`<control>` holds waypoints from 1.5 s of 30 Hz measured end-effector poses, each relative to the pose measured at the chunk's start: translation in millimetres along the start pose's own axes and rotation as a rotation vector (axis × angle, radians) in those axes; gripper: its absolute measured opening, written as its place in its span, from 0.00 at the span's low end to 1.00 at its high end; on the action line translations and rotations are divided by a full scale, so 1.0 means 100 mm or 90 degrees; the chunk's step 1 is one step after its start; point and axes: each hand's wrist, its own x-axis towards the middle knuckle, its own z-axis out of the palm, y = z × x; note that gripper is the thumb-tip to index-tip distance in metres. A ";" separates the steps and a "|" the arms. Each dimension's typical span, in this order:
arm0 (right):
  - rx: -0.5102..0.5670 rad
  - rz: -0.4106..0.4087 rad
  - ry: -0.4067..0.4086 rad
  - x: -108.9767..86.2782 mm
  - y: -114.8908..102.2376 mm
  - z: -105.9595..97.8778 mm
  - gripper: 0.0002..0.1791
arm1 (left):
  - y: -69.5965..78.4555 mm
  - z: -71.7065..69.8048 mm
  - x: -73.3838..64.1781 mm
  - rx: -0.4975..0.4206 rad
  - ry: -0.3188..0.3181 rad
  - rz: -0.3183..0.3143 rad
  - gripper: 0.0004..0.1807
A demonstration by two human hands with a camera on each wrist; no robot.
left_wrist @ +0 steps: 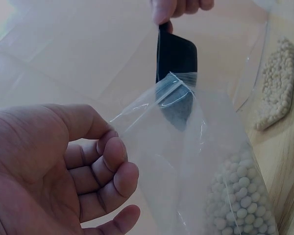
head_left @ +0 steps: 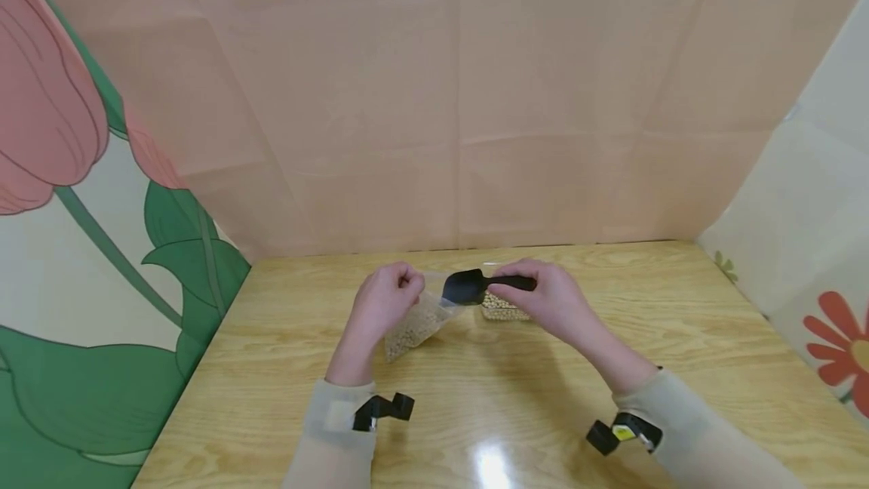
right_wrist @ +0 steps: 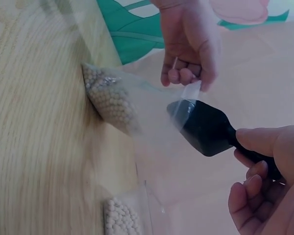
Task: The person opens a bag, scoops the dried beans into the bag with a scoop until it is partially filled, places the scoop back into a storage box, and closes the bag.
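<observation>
My left hand (head_left: 388,294) pinches the top edge of a clear zip bag (left_wrist: 161,161) between thumb and forefinger. Small round pale beads (left_wrist: 240,191) fill the bag's lower part, which hangs at or just above the table. By its handle, my right hand (head_left: 543,294) holds a black scoop (right_wrist: 206,128). The scoop's tip sits inside the bag's mouth, seen through the plastic in the left wrist view. Whether the blade carries beads is hard to see. Behind the right hand stands a clear container (head_left: 504,310) of similar pale beads, partly hidden by that hand.
The wooden table (head_left: 448,429) runs back to a pinkish-beige sheet (head_left: 448,96). A tulip-patterned panel (head_left: 81,262) borders the left side, and a pale flowered panel (head_left: 808,232) the right. Each sleeve has a black camera mount (head_left: 383,410) strapped on.
</observation>
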 end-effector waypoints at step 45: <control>-0.202 0.024 0.010 0.07 0.77 -0.93 0.23 | 0.00 0.01 0.00 0.004 0.005 0.003 0.13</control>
